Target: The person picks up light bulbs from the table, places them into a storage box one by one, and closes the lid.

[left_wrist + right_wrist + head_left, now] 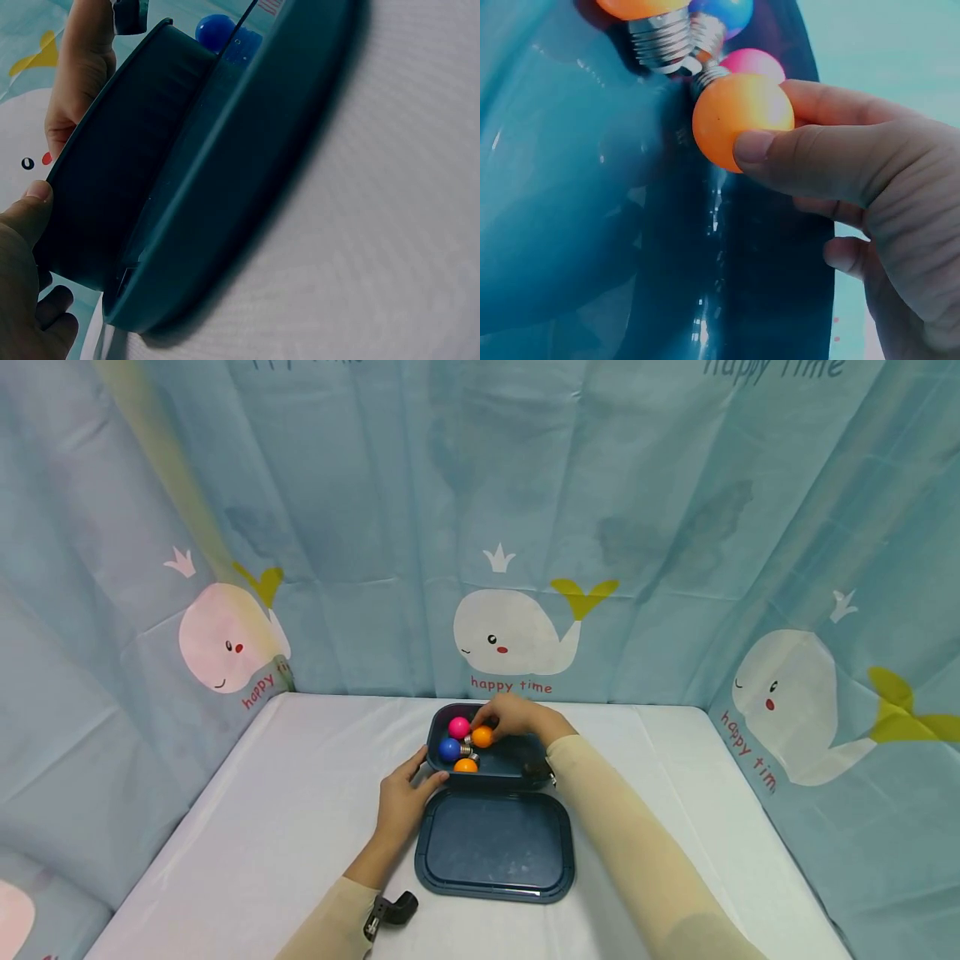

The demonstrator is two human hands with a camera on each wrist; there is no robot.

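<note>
My right hand (512, 714) pinches an orange light bulb (739, 120) by its round glass, between thumb and fingers, inside the dark blue box (491, 782). The bulb's silver screw base points toward the other bulbs. A pink bulb (459, 727), a blue bulb (450, 749) and a second orange bulb (466, 766) lie at the box's left end. My left hand (401, 797) holds the box at its near left corner, with the thumb (34, 202) on the rim and the fingers along the outer side.
A flat dark blue lid (495, 843) lies in front of the box on the white table (330, 777). A blue round thing (215, 32) shows near the lid in the left wrist view; I cannot tell exactly where it lies. Whale-printed curtains (517, 635) enclose the table.
</note>
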